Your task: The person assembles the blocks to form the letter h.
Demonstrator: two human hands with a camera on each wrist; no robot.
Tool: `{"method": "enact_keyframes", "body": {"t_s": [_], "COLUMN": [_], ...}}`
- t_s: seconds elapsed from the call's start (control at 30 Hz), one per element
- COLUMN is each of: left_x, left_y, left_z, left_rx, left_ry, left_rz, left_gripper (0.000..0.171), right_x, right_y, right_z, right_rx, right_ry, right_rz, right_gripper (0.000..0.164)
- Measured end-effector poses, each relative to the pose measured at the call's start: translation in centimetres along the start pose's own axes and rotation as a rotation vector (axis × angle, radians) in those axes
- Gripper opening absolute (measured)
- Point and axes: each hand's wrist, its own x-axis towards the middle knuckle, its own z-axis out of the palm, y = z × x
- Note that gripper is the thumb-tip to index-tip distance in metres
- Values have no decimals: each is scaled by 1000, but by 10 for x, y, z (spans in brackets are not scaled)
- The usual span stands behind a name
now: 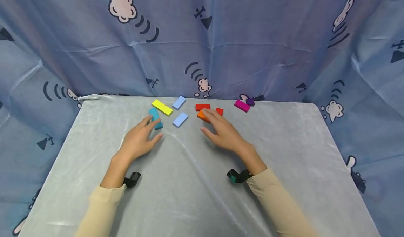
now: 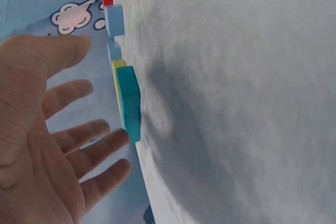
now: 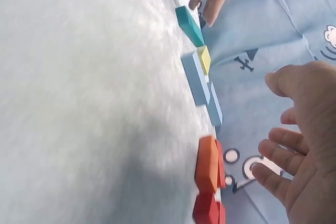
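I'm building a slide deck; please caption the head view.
Left hand near the teal block, right hand near the orange block, over a grey cloth.

Table (image 1: 189,181), seen from my side; curtain (image 1: 246,54) behind its far edge. My L hand (image 1: 139,139) is at the leftmost block (image 1: 154,113), fingers over its near part; contact unclear. Just behind & R of it: the slanted block (image 1: 162,107). Next R, a pair, gap btwn: rear block (image 1: 179,102) & front block (image 1: 180,120). Mid-table, nr my R hand (image 1: 225,135): the back block (image 1: 202,107), w/ the overlapped block (image 1: 202,115) before it, partly under my fingers, & the side block (image 1: 220,111) to their R. Far R, well apart: the outer block (image 1: 242,106), w/ the edge block (image 1: 250,102) behind its R end, at the table's far edge.
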Motion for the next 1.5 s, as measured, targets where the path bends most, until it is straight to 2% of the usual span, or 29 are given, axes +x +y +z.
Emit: {"method": "enact_keyframes", "body": {"t_s": [0.13, 0.3, 0.4, 0.53, 0.73, 0.93, 1.13, 1.27, 1.37, 1.5], "left_x": [3, 7, 13, 23, 32, 31, 35, 35, 34, 31], "left_y": [2, 5, 7, 8, 9, 6, 6, 5, 3, 0], "left_z": [2, 1, 1, 7, 15, 9, 9, 9, 9, 11], "left_rx": [-3, -71, -98, -97, -87, -87, -109, -103, -95, -104], "left_ry": [52, 152, 158, 137, 155, 223, 177, 169, 161, 144], "left_rz": [-54, -205, -267, -309, -327, -330, -337, -352, -358, -360], "left_gripper": [62, 66, 70, 76, 79, 75, 76, 73, 71, 69], "right_x": [15, 34, 44, 57, 76, 98, 120, 133, 139, 143], "right_y": [-8, -17, -21, -24, -31, -46, -53, -56, -60, -63], "right_z": [6, 14, 19, 26, 39, 52, 57, 65, 73, 83], "right_rx": [-6, -39, -73, -101, -117, -117, -116, -112, -117, -145], "right_ry": [-7, -45, -63, -79, -94, -115, -140, -150, -156, -212], "right_rz": [-8, -32, -52, -93, -93, -118, -130, -157, -159, -156], "right_gripper": [64, 62, 61, 58, 57, 56, 55, 53, 52, 53]}}
